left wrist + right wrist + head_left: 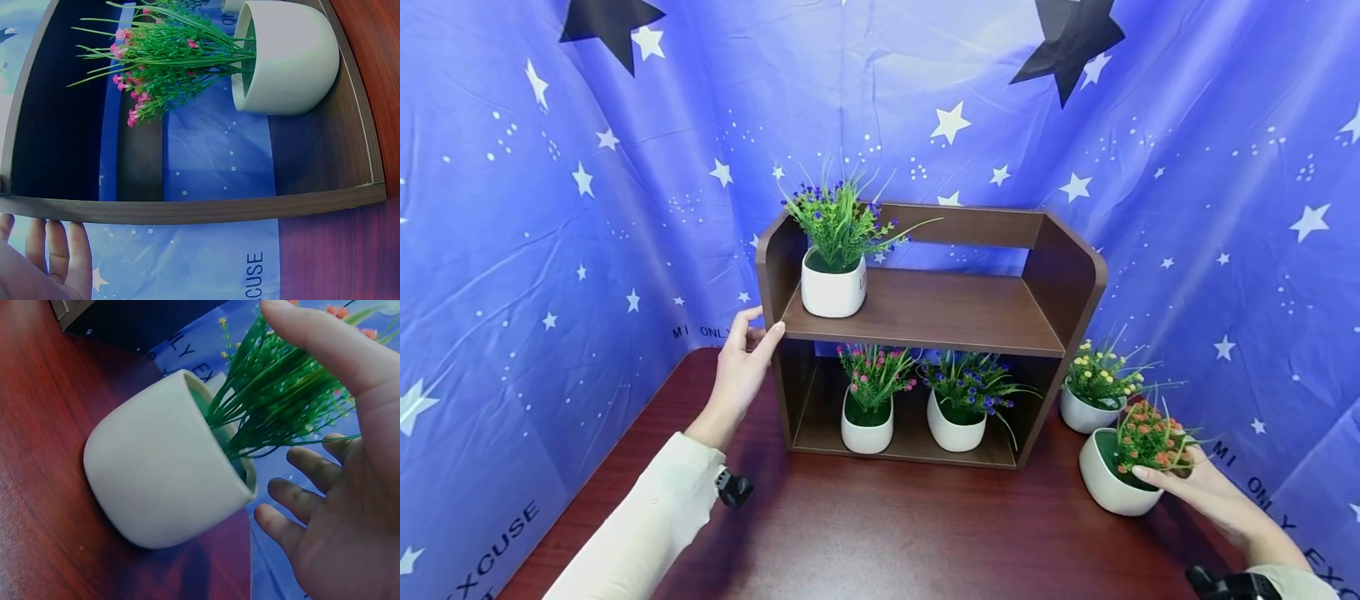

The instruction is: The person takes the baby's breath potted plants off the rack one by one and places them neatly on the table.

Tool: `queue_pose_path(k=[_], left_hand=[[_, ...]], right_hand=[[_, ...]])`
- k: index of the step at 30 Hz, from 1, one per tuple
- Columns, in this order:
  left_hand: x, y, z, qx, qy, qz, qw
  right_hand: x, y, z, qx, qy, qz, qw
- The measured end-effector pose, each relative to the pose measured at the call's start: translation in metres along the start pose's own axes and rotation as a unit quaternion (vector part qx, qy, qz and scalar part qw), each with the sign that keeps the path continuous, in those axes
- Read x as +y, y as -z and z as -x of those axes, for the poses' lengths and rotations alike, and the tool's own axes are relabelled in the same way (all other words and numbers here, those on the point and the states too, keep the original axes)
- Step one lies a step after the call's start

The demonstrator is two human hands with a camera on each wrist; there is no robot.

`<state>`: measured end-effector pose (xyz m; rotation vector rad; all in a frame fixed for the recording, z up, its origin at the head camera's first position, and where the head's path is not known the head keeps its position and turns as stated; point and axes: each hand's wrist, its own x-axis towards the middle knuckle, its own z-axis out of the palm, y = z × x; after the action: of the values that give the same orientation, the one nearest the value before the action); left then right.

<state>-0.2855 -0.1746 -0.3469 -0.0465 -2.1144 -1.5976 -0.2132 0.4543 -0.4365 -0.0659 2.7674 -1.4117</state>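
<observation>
My left hand (741, 367) holds the left side panel of a brown two-tier shelf (925, 333), with its thumb on the front edge and fingers (57, 250) against the outer face. On the right, my right hand (1206, 487) is spread around the orange flowers of a white potted plant (1120, 479). The thumb lies over the leaves; the other fingers (294, 500) are apart from the pot (162, 469), which sits on the table. On the shelf's lower level stand a pink-flowered plant (867, 412) and a blue-flowered plant (957, 417).
A purple-flowered plant (833, 283) in a white pot stands at the left of the upper level. Behind the orange-flowered one, a yellow-flowered plant (1093, 404) stands close to the shelf's right side. Blue star-printed cloth (880, 100) surrounds the dark red table (880, 533).
</observation>
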Motion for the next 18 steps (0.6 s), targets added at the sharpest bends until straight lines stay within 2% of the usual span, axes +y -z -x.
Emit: queue_pose_path(k=[7, 10, 14, 18], left_hand=[[-0.001, 0.000, 0.000, -0.004, 0.000, -0.002, 1.0000], [-0.001, 0.000, 0.000, -0.002, 0.000, -0.003, 1.0000], [0.000, 0.000, -0.001, -0.003, -0.002, -0.006, 1.0000], [0.000, 0.000, -0.001, -0.003, 0.001, -0.011, 0.9999]], right_hand=[[-0.013, 0.005, 0.003, 0.007, 0.024, -0.036, 0.9990], [-0.021, 0.007, 0.004, 0.019, 0.031, -0.003, 0.9993], [-0.033, 0.010, 0.005, 0.044, 0.072, 0.043, 0.9955], [-0.043, 0.011, 0.004, 0.056, 0.107, 0.036, 0.9921]])
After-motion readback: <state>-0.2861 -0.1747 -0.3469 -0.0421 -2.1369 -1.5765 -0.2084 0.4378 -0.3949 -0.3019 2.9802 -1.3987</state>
